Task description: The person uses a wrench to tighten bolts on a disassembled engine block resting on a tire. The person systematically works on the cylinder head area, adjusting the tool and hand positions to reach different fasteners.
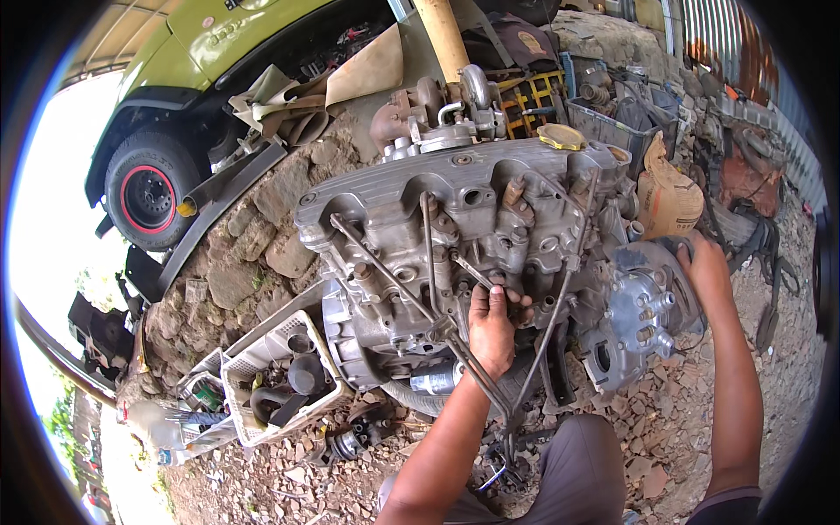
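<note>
the engine [455, 219] sits on stony ground straight ahead of the person, its long axis running left to right across the view, cylinder head on top and thin metal fuel pipes [385, 267] fanning down its near face. the left hand [492, 328] is on that face, near the middle and low down, fingers curled around a fitting where the pipes gather — closed on it, though whether a small tool is inside the grip cannot be told. the right hand [704, 262] reaches out further right, its fingers closed over the round pulley-end housing [643, 311] at the engine's right end. so the left hand is the nearer one to the pipes. a white plastic crate [284, 372] of parts lies to the left, a yellow-green vehicle [201, 52] beyond.
</note>
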